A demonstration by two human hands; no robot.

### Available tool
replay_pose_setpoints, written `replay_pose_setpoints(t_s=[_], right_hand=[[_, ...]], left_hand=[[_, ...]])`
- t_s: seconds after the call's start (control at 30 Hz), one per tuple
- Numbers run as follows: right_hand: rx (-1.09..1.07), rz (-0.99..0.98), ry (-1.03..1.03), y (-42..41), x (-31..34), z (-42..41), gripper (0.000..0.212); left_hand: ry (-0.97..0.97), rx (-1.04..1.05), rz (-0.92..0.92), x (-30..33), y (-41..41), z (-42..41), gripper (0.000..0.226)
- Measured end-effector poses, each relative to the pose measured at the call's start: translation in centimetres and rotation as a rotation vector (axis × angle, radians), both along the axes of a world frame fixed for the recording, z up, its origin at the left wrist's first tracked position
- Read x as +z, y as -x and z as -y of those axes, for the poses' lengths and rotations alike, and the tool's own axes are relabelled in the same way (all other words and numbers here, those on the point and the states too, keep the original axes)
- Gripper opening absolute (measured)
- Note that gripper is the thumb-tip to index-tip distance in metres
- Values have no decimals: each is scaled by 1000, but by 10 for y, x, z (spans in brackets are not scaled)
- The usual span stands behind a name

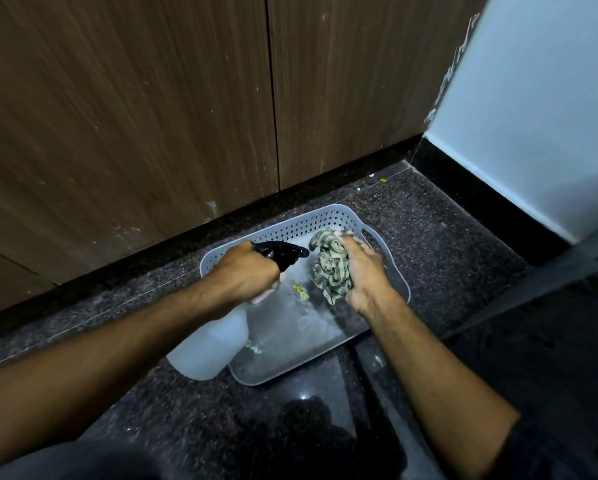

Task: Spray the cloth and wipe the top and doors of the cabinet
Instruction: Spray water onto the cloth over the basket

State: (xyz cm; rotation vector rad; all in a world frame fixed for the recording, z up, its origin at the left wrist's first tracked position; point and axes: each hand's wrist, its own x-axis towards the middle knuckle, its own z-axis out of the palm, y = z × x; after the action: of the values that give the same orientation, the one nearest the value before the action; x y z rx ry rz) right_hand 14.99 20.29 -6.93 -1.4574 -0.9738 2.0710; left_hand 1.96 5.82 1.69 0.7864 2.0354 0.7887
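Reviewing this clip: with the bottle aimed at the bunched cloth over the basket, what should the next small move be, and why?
Probably squeeze the trigger. The left hand grips the spray bottle with its black nozzle pointing at the cloth, which the right hand holds bunched over the grey basket. The cabinet doors look unwiped.

Cabinet doors [152, 116] wall off twelve o'clock, a white wall [532, 116] blocks two o'clock (floor [429, 220] between lies open).
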Motion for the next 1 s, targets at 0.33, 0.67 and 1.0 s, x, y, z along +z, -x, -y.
replay_pose_setpoints(t_s=[0.33,0.67,1.0], right_hand=[[-3,11,-6,-1,1,3,66],[-16,10,-21,-2,4,4,65],[-39,-8,-21,-4,11,3,58]], left_hand=[[-71,82,-1,-4,6,-2,23],[-144,122,46,-8,5,-10,21],[-4,-136,50,-10,3,-3,45]])
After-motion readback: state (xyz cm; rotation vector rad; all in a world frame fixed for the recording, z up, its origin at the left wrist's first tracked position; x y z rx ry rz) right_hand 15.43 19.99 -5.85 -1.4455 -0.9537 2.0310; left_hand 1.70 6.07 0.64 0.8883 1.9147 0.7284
